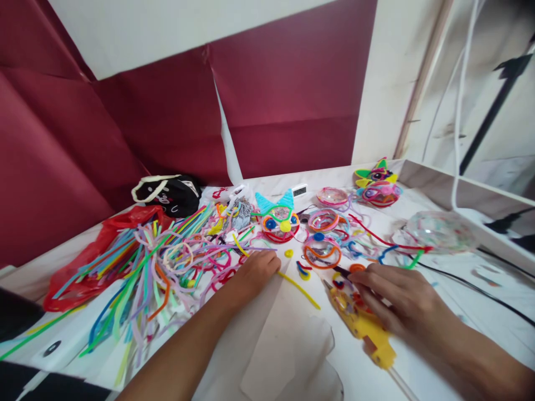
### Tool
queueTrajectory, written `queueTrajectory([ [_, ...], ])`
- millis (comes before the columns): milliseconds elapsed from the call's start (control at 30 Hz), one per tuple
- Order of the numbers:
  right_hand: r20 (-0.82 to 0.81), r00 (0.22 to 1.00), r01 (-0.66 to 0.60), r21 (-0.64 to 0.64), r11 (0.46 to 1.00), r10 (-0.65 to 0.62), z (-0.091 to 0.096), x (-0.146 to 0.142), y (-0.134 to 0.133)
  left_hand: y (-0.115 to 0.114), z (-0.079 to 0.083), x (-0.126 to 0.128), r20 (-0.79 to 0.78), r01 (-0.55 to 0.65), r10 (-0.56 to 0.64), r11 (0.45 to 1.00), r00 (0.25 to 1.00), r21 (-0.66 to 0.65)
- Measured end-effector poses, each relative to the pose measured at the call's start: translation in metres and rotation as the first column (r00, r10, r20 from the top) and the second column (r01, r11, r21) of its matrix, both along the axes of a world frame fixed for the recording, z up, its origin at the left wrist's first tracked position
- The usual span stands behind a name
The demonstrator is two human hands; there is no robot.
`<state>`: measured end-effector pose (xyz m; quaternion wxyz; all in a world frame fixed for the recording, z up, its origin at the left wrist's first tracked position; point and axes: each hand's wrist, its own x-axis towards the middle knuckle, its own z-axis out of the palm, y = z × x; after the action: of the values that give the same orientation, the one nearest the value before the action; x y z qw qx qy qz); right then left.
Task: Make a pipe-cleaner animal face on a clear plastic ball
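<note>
My left hand (259,268) rests on the table with its fingers curled over a yellow pipe cleaner (301,292), which sticks out on both sides of it. To the right, my right hand (393,292) is closed; a dark, thin object (341,272) shows at its fingertips, too small to name. Close by those fingertips lies an orange coil (357,268). Just below the right hand is a yellow glue gun (363,326). Between the hands sit small coiled pieces (304,272) in yellow, blue and red, and an orange-rimmed ring (322,253).
Loose pipe cleaners (144,278) spill from a red plastic bag (98,253) at left. A cat-eared decorated piece (279,220) stands at the back, with a black pouch (167,195) to its left. A clear plastic bowl shape (441,231) and a black cable (472,285) lie at right.
</note>
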<state>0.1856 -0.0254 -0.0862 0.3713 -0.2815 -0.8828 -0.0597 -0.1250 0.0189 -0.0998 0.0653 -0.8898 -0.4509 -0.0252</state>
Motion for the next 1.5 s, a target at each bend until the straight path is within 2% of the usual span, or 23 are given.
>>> queueTrajectory([
  [200, 0.010, 0.999, -0.036, -0.018, 0.999, 0.036, 0.002, 0.000, -0.002, -0.005, 0.005, -0.002, 0.043, 0.027, -0.029, 0.999, 0.999, 0.045],
  [433, -0.036, 0.999, -0.039, -0.044, 0.998, 0.038, 0.001, 0.000, -0.005, 0.000, 0.000, -0.004, 0.174, 0.130, -0.167, 0.970, 0.971, 0.205],
  [500, -0.081, 0.996, -0.049, -0.123, 0.991, 0.040, 0.001, -0.002, -0.007, 0.000, -0.001, -0.004, 0.190, 0.161, -0.211, 0.954, 0.959, 0.251],
  [567, -0.130, 0.991, -0.060, -0.296, 0.953, 0.022, 0.002, -0.006, -0.008, -0.001, -0.001, -0.002, 0.201, 0.192, -0.256, 0.937, 0.945, 0.291],
  [633, -0.171, 0.985, -0.073, -0.521, 0.850, -0.021, 0.005, -0.012, -0.010, -0.002, -0.001, -0.001, 0.207, 0.219, -0.294, 0.921, 0.933, 0.324],
  [667, -0.189, 0.980, -0.080, -0.631, 0.772, -0.053, 0.006, -0.016, -0.011, -0.003, -0.001, 0.000, 0.206, 0.231, -0.312, 0.912, 0.927, 0.339],
  [733, -0.219, 0.970, -0.119, -0.806, 0.580, -0.104, 0.009, -0.025, -0.014, -0.006, 0.000, 0.003, 0.206, 0.251, -0.342, 0.895, 0.917, 0.368],
  [800, -0.230, 0.966, -0.164, -0.896, 0.412, -0.116, 0.011, -0.032, -0.017, -0.009, 0.002, 0.006, 0.205, 0.271, -0.371, 0.878, 0.906, 0.394],
  [833, -0.229, 0.967, -0.176, -0.917, 0.359, -0.109, 0.012, -0.035, -0.018, -0.011, 0.003, 0.007, 0.205, 0.278, -0.382, 0.872, 0.901, 0.403],
  [867, -0.221, 0.970, -0.177, -0.928, 0.328, -0.099, 0.012, -0.038, -0.018, -0.013, 0.004, 0.008, 0.206, 0.283, -0.389, 0.869, 0.898, 0.406],
  [900, -0.206, 0.974, -0.167, -0.931, 0.324, -0.092, 0.012, -0.040, -0.018, -0.015, 0.006, 0.009, 0.209, 0.286, -0.392, 0.869, 0.896, 0.404],
  [933, -0.184, 0.979, -0.143, -0.927, 0.345, -0.088, 0.012, -0.041, -0.017, -0.017, 0.007, 0.010, 0.214, 0.285, -0.390, 0.872, 0.896, 0.398],
  [967, -0.155, 0.984, -0.110, -0.914, 0.391, -0.085, 0.013, -0.042, -0.016, -0.019, 0.009, 0.011, 0.222, 0.279, -0.384, 0.878, 0.896, 0.389],
  [1000, -0.122, 0.989, -0.070, -0.886, 0.458, -0.084, 0.013, -0.042, -0.014, -0.021, 0.011, 0.011, 0.233, 0.275, -0.381, 0.882, 0.895, 0.383],
  [1100, -0.026, 0.995, 0.054, -0.679, 0.732, -0.097, 0.017, -0.044, -0.008, -0.024, 0.015, 0.010, 0.267, 0.264, -0.387, 0.878, 0.882, 0.399],
  [1133, 0.002, 0.994, 0.089, -0.593, 0.800, -0.109, 0.018, -0.044, -0.006, -0.025, 0.016, 0.010, 0.276, 0.261, -0.392, 0.873, 0.878, 0.412],
  [1200, 0.046, 0.990, 0.138, -0.476, 0.869, -0.132, 0.020, -0.047, -0.002, -0.026, 0.018, 0.009, 0.283, 0.252, -0.399, 0.863, 0.872, 0.437],
  [1267, 0.084, 0.990, 0.141, -0.484, 0.864, -0.114, 0.020, -0.051, 0.002, -0.028, 0.019, 0.009, 0.285, 0.243, -0.401, 0.854, 0.870, 0.461],
  [1367, 0.113, 0.993, 0.085, -0.597, 0.798, -0.021, 0.022, -0.056, 0.004, -0.030, 0.021, 0.010, 0.293, 0.232, -0.405, 0.844, 0.866, 0.483],
  [1500, 0.064, 0.997, 0.073, -0.646, 0.760, -0.042, 0.031, -0.056, 0.005, -0.029, 0.021, 0.008, 0.301, 0.233, -0.403, 0.852, 0.864, 0.469],
])
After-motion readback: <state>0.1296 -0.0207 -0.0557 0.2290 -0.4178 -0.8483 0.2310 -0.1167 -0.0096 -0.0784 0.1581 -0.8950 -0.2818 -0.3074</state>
